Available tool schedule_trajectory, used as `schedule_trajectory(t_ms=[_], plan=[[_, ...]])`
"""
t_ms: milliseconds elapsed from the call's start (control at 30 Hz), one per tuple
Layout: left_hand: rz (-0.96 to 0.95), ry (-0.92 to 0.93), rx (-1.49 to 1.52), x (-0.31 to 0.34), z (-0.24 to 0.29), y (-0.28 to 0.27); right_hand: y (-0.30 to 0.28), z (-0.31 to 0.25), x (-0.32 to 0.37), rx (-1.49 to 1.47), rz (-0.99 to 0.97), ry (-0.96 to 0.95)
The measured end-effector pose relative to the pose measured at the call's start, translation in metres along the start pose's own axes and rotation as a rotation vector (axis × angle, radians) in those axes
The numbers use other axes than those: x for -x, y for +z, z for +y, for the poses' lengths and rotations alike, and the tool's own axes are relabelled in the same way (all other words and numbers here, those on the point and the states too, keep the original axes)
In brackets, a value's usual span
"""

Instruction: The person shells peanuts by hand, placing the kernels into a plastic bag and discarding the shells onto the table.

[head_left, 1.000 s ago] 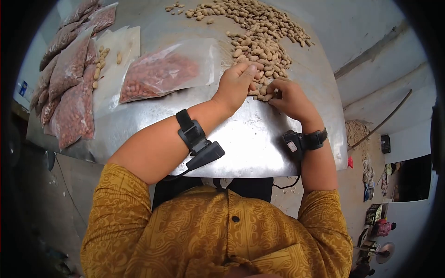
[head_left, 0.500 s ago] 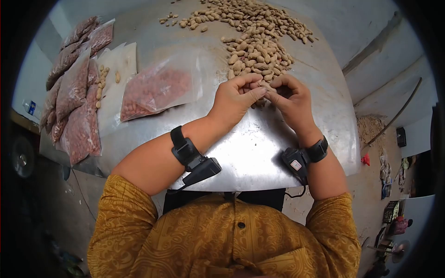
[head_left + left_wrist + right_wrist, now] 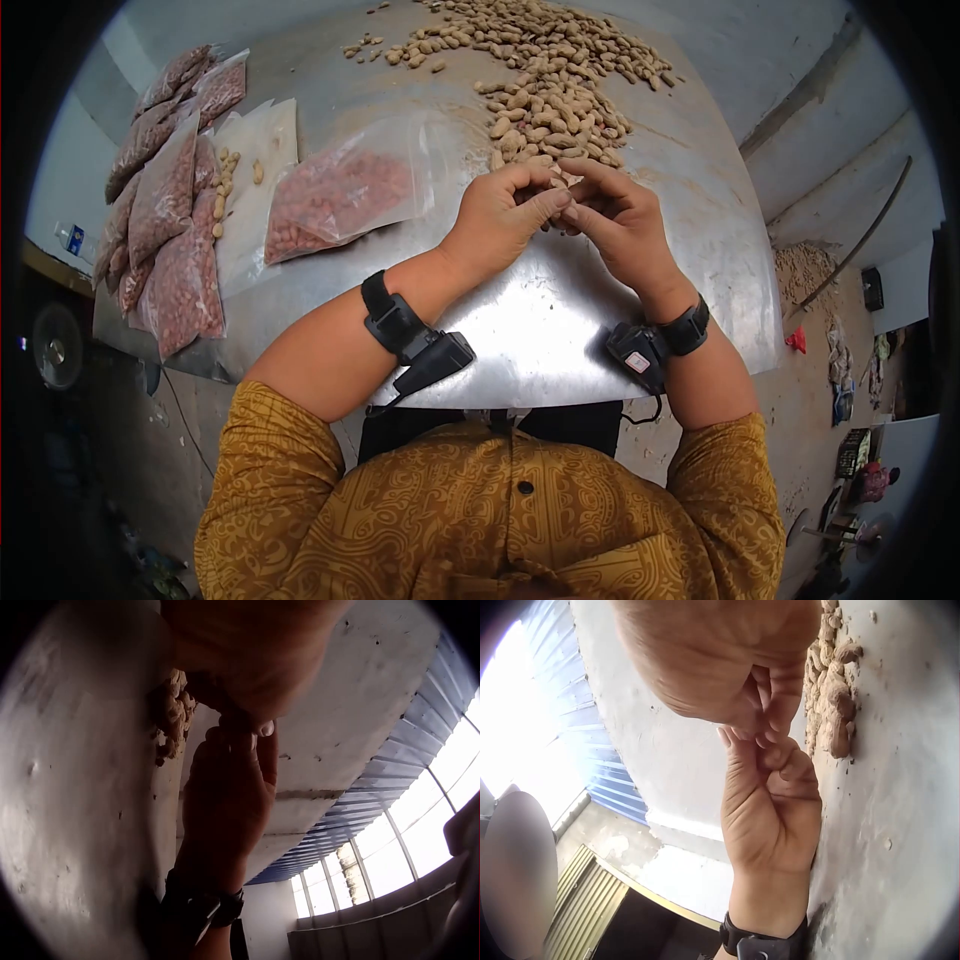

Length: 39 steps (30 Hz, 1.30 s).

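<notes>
My left hand (image 3: pixel 497 218) and right hand (image 3: pixel 630 228) meet at the near end of a heap of unshelled peanuts (image 3: pixel 560 105). Thumbs and fingertips of both pinch a peanut (image 3: pixel 560 183), mostly hidden behind the fingers. In the right wrist view, the fingertips of the left hand (image 3: pixel 769 814) touch those of the right hand (image 3: pixel 720 664), low beside the heap (image 3: pixel 836 705). The left wrist view shows the right hand (image 3: pixel 225 787) from below, its fingers against the left. Each wrist wears a strapped black camera.
Left of the hands lies a clear bag of red shelled peanuts (image 3: pixel 345 195) on the metal table (image 3: pixel 530 330). Several similar filled bags (image 3: pixel 180 280) are piled at the far left. Loose peanuts (image 3: pixel 222 190) rest on flat bags (image 3: pixel 262 150) between. A wall (image 3: pixel 740 60) borders the right.
A second ago the hands were apart at the heap; they then came together, with a peanut between the fingertips. Since half a second ago, the right fingers have moved over it.
</notes>
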<state>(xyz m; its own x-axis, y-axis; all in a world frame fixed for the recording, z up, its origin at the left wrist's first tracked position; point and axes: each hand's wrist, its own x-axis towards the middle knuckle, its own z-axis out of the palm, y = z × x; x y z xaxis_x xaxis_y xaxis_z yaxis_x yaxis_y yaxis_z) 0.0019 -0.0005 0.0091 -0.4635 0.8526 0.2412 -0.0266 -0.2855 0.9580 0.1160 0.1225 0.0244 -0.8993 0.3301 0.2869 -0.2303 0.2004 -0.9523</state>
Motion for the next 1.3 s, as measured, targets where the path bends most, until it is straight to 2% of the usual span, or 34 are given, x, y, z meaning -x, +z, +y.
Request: schedule_trajectory(t_ms=[167,300,567,867,967,1067,1300], plan=[[-0.005,0.008,-0.152,0.0,-0.004,-0.002,0.004,-0.008,0.001,0.02,-0.058,0.016],[-0.018,-0.014,-0.061,0.001,-0.002,0.001,0.003,-0.007,0.002,0.012,-0.076,0.042],[0.014,-0.09,0.104,0.001,0.001,0.002,0.006,0.008,0.0,-0.363,0.033,0.164],[0.1,-0.048,0.126,-0.001,-0.003,0.003,0.009,0.009,-0.002,-0.692,0.148,0.211],[0.128,0.073,-0.041,0.0,-0.003,0.003,0.007,0.011,-0.003,-0.771,0.115,0.298],[0.095,0.395,-0.543,-0.002,0.001,-0.001,0.006,0.014,-0.004,-0.855,0.075,0.329],[0.048,0.493,-0.678,-0.006,-0.003,-0.005,0.004,0.023,-0.003,-0.942,0.077,0.369]])
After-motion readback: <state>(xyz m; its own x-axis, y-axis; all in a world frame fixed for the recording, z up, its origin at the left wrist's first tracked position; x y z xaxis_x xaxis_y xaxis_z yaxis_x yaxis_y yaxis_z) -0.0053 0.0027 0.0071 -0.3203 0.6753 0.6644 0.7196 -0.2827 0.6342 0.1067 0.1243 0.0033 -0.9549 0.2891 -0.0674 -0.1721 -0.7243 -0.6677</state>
